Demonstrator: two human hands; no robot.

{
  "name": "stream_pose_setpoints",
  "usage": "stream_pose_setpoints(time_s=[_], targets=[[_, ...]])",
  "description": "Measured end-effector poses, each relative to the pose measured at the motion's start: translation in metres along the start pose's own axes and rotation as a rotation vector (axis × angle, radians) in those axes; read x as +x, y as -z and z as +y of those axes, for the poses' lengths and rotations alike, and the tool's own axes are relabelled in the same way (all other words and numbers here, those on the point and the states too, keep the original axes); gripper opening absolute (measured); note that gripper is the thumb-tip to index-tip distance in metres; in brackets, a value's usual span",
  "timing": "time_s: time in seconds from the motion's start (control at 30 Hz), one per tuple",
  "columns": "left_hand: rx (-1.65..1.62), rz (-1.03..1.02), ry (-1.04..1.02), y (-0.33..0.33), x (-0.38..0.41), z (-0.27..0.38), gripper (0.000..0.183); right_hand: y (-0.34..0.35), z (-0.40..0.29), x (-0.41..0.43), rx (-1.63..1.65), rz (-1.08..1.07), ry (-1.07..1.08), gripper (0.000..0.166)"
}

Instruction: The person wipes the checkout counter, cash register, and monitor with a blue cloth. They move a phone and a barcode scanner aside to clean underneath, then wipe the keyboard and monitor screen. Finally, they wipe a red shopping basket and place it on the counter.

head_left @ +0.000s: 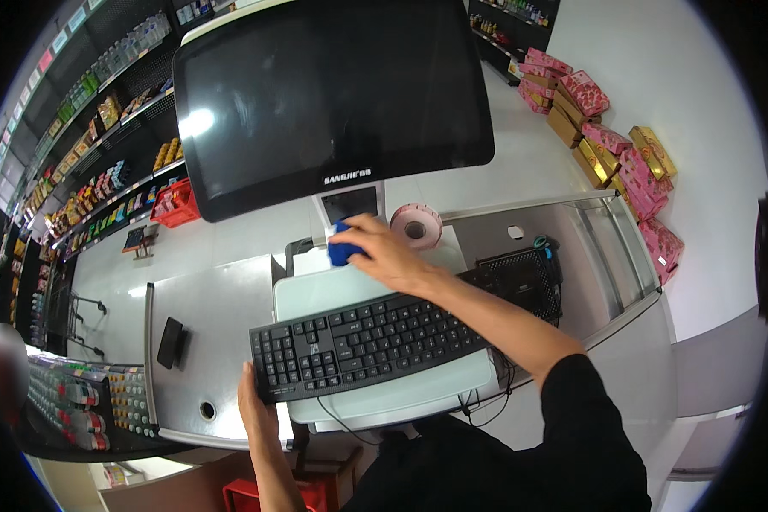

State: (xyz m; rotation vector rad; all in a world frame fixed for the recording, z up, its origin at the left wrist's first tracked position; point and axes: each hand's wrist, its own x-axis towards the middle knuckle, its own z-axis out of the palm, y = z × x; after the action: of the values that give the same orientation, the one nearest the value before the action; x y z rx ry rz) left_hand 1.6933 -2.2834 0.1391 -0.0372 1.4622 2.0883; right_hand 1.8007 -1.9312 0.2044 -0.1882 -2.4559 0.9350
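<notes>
My left hand (256,397) grips the end of a black keyboard (371,345), which lies across a pale green-white panel (397,397) on the counter. Beyond the keyboard, my right hand (381,249) holds a crumpled blue cloth or sponge (340,248) near the foot of a large monitor (333,102) with a dark screen. A roll of pinkish paper (416,225) lies just past my right hand. The keyboard's number pad is at the left, by my left hand. My right forearm passes over the keyboard's other end and hides part of it.
A black mesh basket (553,301) with teal-handled scissors (541,242) stands at the right. On the steel counter (224,307) at the left are a small black object (170,343) and a round hole. Cables hang at the near edge. Stocked shelves and pink boxes (640,179) stand beyond.
</notes>
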Motion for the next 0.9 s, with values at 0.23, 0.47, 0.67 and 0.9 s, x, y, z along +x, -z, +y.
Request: stream_pose_setpoints(time_s=[0.23,0.47,0.67,0.9], targets=[[0.079,0.007,-0.084,0.016,-0.011,0.001,0.050,-0.042,0.036,0.022,-0.242,-0.275,-0.087,0.035],[0.151,0.028,-0.150,0.027,-0.018,-0.002,0.050,-0.018,0.044,0.013,-0.376,-0.220,-0.216,0.031],[0.260,0.148,-0.178,0.044,-0.025,0.005,0.047,-0.010,0.042,0.008,-0.658,-0.216,-0.316,0.021],[0.466,0.266,-0.408,0.055,-0.021,0.029,0.043,0.014,0.060,-0.008,-0.454,0.133,-0.296,0.026]])
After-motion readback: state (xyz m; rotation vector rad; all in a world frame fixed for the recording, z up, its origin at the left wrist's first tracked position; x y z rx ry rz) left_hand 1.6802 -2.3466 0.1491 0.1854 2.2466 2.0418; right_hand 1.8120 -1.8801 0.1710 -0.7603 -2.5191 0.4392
